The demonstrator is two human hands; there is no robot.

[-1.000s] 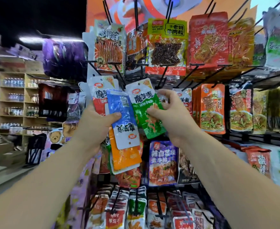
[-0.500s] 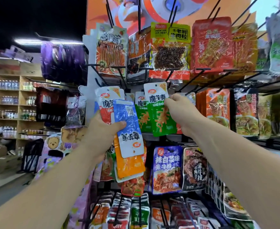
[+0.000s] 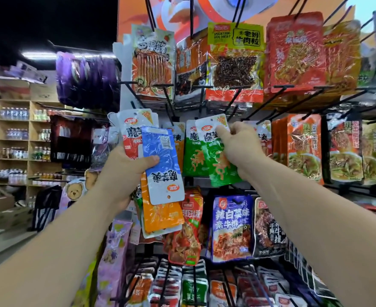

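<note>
- 2 hands are raised in front of a peg rack hung with snack packets.
- The left hand, at 9 o'clock from the middle of the view, grasps a fan of several packets, its thumb pressed across the front one.
- That front one is a blue packet, held upside down, with its punched hole at the lower end.
- Behind it, an orange packet sticks out toward 6 o'clock and a red-and-white packet toward 12 o'clock; both sit in the same grip.
- The right hand, at 3 o'clock from the blue packet, pinches the upper part of a green packet between thumb and curled fingers.
- The green packet tilts, its top leaning toward 11 o'clock, and its upper edge is close under a black hook; whether the hole sits on the hook I cannot tell.
- Just at 9 o'clock of it, a hanging green packet stays on the rack, partly overlapped by it.
- At 6 o'clock of the right hand hangs a blue-purple packet.
- Far off at 9 o'clock stand wooden shelves with bottles.
</note>
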